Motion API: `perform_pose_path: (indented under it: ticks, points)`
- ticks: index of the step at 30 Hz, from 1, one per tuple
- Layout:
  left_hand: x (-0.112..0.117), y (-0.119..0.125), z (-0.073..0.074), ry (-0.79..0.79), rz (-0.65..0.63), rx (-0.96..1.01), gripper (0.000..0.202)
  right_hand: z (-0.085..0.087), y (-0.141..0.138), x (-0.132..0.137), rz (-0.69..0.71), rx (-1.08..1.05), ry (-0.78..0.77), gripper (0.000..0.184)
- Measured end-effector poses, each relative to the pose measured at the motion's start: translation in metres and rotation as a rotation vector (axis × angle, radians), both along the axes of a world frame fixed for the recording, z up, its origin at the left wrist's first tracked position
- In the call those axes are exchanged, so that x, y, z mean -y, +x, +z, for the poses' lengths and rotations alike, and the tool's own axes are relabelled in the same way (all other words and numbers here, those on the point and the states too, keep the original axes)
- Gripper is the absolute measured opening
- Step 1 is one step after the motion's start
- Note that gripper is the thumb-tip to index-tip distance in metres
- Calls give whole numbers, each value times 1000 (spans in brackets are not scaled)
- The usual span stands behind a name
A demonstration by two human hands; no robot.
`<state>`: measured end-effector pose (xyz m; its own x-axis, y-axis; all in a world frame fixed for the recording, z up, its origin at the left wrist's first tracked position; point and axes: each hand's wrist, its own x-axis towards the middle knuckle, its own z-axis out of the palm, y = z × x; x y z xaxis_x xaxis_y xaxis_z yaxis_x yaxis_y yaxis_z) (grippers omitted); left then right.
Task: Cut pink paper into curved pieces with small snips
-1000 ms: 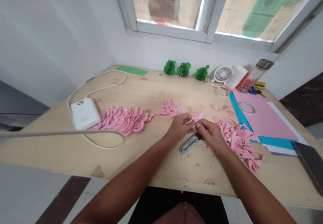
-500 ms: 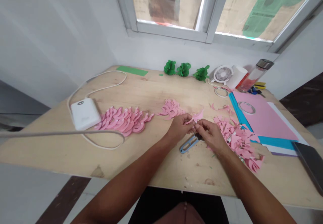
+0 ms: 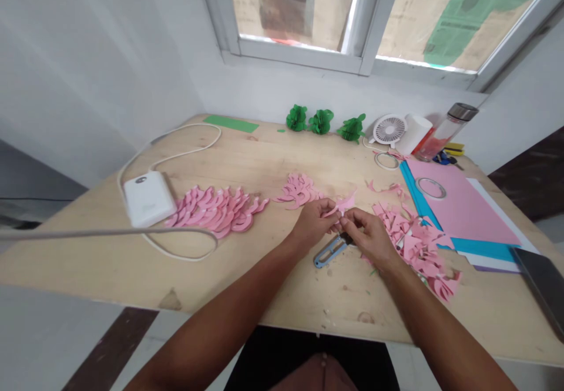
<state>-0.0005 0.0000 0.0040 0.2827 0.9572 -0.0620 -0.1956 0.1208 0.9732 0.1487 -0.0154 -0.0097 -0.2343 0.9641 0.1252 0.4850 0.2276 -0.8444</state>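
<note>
Between the fingertips of both hands is a small piece of pink paper (image 3: 346, 202), one pointed end sticking up. My left hand (image 3: 314, 221) pinches it from the left, and my right hand (image 3: 365, 233) grips it from the right. Their fingers nearly meet, hiding the lower part of the paper. Just below the hands a light-blue snips-like tool (image 3: 329, 253) lies on the table, its dark end partly under my right hand. Beyond my left hand is a small pile of curved pink paper pieces (image 3: 296, 190). Pink paper scraps (image 3: 416, 244) are heaped beside my right hand.
On the left, a larger pile of curled pink strips (image 3: 220, 210) adjoins a white power bank (image 3: 148, 198) with a looping cable. Several green paper figures (image 3: 321, 122), a fan (image 3: 389, 130) and a bottle (image 3: 445, 135) stand at the back. Coloured sheets (image 3: 476, 209) and a phone (image 3: 540, 288) lie right.
</note>
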Motion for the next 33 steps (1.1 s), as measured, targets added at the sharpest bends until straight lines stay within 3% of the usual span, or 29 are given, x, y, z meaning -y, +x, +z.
perform_pose_path:
  ticks: [33]
  points:
    - [-1, 0, -2, -3, -14, -17, 12, 2, 1, 0, 12, 71, 14, 26]
